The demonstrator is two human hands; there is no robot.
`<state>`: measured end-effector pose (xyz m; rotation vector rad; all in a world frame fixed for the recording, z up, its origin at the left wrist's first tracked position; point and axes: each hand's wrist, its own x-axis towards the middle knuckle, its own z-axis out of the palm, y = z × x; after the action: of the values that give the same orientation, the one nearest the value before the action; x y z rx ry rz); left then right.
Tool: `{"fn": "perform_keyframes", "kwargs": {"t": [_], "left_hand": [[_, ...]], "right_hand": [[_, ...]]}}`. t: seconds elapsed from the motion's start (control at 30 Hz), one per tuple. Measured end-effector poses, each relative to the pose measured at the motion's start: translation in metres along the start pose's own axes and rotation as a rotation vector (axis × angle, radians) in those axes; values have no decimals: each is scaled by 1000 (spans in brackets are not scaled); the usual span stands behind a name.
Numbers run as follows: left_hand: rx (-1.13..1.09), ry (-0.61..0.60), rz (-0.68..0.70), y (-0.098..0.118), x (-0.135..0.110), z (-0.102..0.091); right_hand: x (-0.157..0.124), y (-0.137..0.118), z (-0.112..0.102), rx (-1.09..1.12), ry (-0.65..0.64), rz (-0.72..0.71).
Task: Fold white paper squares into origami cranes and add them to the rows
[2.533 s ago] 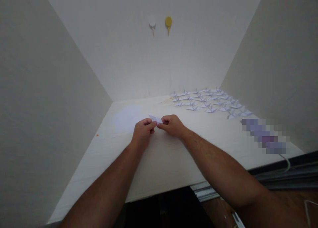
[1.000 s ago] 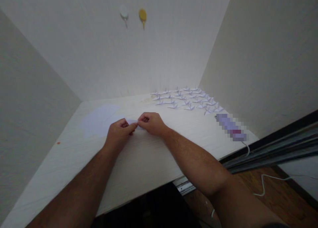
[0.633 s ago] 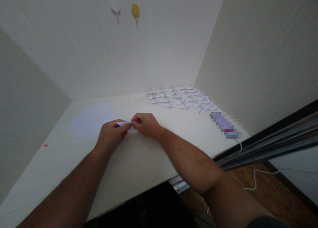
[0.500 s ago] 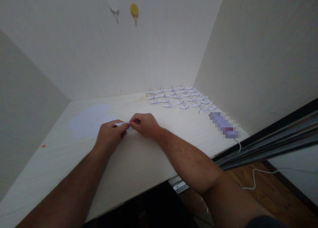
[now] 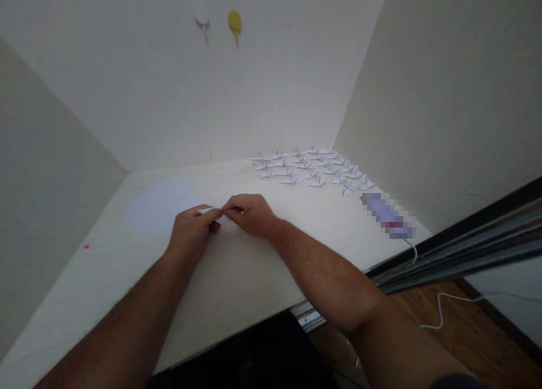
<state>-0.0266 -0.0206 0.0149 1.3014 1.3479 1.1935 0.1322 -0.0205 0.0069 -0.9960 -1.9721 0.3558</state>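
Between my two hands is a small piece of folded white paper (image 5: 222, 218), held just above the table. My left hand (image 5: 191, 226) pinches its left side between thumb and fingers. The fingertips of my right hand (image 5: 249, 213) are closed on the paper's right end, touching the left thumb's tip. Most of the paper is hidden by the fingers, so its exact folded shape cannot be made out. Several white paper cranes (image 5: 302, 166) stand in rows at the back right of the table.
White paper sheets (image 5: 158, 202) lie on the table (image 5: 237, 276) at the left. A blurred-out purple object (image 5: 383, 214) with a white cable (image 5: 412, 253) rests near the right edge. A small red bit (image 5: 86, 247) sits far left. Yellow (image 5: 234, 21) and white hooks hang on the wall.
My view has shifted slightly, so everything sits a little further right. Both hands keep hold of the folded paper; the right fingers have moved slightly at its end.
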Motion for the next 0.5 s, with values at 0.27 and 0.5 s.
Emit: {"fn": "perform_keyframes", "kwargs": {"t": [0.27, 0.5], "left_hand": [[-212, -66, -76, 6, -5, 1], [-311, -121, -93, 8, -7, 1]], "right_hand": [[-3, 0, 4, 304, 101, 113], [-3, -4, 2, 402, 92, 166]]}}
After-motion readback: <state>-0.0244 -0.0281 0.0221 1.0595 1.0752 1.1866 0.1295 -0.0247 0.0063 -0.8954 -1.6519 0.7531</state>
